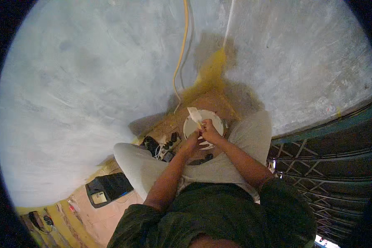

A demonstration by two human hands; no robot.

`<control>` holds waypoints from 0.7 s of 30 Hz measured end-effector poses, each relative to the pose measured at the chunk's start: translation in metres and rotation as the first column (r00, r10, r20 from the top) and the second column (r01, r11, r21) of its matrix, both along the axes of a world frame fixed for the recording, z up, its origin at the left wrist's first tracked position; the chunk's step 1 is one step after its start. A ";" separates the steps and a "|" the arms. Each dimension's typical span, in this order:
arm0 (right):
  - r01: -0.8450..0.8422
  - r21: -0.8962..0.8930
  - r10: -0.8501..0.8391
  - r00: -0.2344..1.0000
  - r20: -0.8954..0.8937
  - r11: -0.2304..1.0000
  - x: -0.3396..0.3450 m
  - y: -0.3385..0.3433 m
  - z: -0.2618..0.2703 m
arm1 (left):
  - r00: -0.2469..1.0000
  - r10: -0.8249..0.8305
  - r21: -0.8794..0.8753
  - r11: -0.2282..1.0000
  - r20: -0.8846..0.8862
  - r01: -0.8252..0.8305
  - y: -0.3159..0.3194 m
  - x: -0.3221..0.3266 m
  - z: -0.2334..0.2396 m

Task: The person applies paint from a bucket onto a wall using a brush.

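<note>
A pale flat-ended hand tool (194, 114), perhaps a brush or scraper, points up and to the left over a round white bucket (220, 119). My left hand (192, 139) and my right hand (210, 132) come together at its narrow handle, fingers closed around it. Whitish material shows inside the bucket, partly covered by my hands. The bucket stands between my bent legs (251, 133) in grey trousers. Just which fingers of each hand bear on the handle is too small to make out.
Black plugs and adapters with white cords (169, 144) lie left of the bucket. Farther left, a black case (108, 189) rests on brownish sheeting (102, 223). A yellow cord (184, 37) hangs along the grey-white wall (80, 93). Metal trusses (303, 155) are at right.
</note>
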State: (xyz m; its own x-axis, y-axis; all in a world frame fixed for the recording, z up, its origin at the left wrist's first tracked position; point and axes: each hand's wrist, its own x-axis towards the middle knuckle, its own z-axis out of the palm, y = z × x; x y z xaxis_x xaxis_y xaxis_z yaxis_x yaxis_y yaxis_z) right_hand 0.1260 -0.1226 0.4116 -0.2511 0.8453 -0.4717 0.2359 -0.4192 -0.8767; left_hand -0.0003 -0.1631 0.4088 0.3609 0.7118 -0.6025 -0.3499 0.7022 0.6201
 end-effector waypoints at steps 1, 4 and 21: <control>-0.048 -0.060 0.048 0.999 -0.011 0.997 -0.004 -0.003 0.002 | 0.999 0.009 -0.038 0.999 -0.034 -0.010 0.000 0.000 -0.002; -0.223 0.032 0.218 0.970 0.110 0.974 -0.012 -0.011 0.008 | 0.999 0.050 0.051 0.997 0.010 -0.051 0.000 -0.003 -0.014; -0.942 0.007 0.531 0.196 0.824 0.337 0.090 0.168 -0.023 | 0.954 -0.125 -0.090 0.990 -0.274 0.104 -0.002 -0.023 -0.078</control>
